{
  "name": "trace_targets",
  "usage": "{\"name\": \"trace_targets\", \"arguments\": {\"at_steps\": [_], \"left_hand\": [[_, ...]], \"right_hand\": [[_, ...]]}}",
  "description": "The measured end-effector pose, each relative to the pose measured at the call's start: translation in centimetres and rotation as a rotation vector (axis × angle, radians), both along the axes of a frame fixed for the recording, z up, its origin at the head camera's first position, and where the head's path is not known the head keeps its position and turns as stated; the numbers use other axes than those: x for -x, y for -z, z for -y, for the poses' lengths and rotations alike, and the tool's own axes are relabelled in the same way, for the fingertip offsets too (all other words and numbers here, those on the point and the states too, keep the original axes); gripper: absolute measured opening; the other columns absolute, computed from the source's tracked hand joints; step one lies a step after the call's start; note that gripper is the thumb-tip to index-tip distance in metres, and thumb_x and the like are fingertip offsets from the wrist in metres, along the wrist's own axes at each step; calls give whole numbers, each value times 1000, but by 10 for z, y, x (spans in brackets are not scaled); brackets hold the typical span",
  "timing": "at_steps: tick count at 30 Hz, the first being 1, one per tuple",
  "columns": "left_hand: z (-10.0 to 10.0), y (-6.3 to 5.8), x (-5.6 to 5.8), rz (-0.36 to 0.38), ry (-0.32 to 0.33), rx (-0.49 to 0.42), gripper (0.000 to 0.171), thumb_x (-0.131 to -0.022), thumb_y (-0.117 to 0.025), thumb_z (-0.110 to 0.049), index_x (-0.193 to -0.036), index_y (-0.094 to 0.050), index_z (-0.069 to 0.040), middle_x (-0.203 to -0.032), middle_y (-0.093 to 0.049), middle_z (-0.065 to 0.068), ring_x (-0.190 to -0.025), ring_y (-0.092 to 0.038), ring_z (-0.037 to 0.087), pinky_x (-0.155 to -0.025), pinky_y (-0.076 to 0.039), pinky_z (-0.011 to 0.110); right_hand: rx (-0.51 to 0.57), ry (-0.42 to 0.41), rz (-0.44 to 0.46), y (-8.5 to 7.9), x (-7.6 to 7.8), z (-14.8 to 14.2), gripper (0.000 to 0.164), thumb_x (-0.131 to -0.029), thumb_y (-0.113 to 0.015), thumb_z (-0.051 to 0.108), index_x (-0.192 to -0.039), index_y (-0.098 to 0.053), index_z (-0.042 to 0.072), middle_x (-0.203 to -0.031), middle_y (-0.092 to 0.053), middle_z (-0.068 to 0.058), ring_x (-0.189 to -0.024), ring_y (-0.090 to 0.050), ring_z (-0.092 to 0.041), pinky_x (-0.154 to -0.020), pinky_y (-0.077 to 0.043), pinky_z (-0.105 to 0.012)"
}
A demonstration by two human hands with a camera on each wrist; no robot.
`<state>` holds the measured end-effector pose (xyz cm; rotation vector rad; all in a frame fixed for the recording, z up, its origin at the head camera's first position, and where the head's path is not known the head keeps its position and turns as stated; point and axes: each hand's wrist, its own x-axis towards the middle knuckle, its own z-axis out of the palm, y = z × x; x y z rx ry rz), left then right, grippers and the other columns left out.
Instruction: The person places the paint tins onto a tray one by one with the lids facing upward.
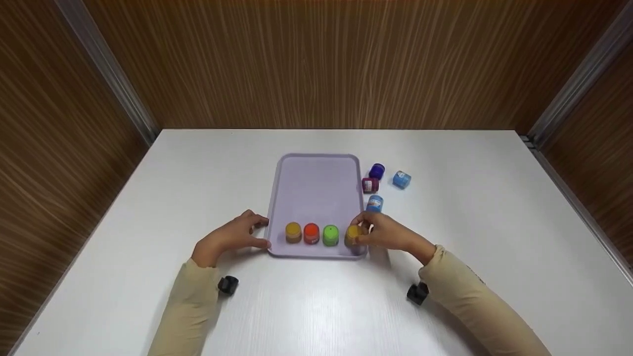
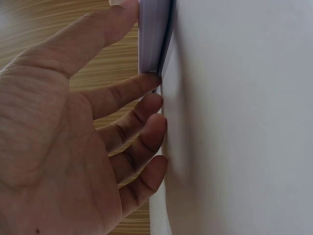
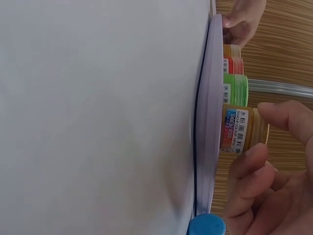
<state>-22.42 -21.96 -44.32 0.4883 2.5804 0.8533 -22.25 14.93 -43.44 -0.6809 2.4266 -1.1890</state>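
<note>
My right hand point(image 1: 388, 232) pinches an ochre gouache paint jar point(image 3: 234, 129) by its lid between thumb and fingers. The jar stands upright at the near right corner of a pale lilac tray point(image 1: 319, 190). To its left, in a row along the tray's near end, are a light green jar point(image 1: 331, 236), a red jar point(image 1: 311, 234) and another ochre jar point(image 1: 293, 233). My left hand point(image 1: 237, 232) rests against the tray's left edge, thumb and forefinger spread apart along it. In the left wrist view the other fingers point(image 2: 142, 142) bend loosely beside the tray.
Off the tray's right side lie a purple jar point(image 1: 377, 171), a dark magenta jar point(image 1: 370, 185) and two blue jars, one farther out point(image 1: 401, 179) and one close by my right hand point(image 1: 375, 203). Wood-grain panels point(image 1: 316, 64) wall in the white table point(image 1: 460, 198).
</note>
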Motion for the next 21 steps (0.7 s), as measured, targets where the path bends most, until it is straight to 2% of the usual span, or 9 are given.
{"name": "trace_targets", "arguments": {"at_steps": [11, 21], "left_hand": [[0, 1, 1, -7, 14, -23, 68, -79, -74, -34, -134, -53, 0, -118, -50, 14, -105, -47, 25, -95, -39, 43], [-1, -1, 0, -7, 8, -11, 66, -79, -74, -34, -133, -54, -1, -117, -51, 13, -105, -47, 25, -96, -39, 42]], "right_hand": [[-50, -10, 20, 0, 0, 1, 33, -82, -69, 6, -111, -59, -6, -86, -56, -6, -79, -48, -12, -64, -41, -20], [-35, -5, 30, -6, 0, -3, 31, -82, -62, -1, -112, -58, -8, -87, -57, -8, -70, -49, -12, -60, -43, -20]]}}
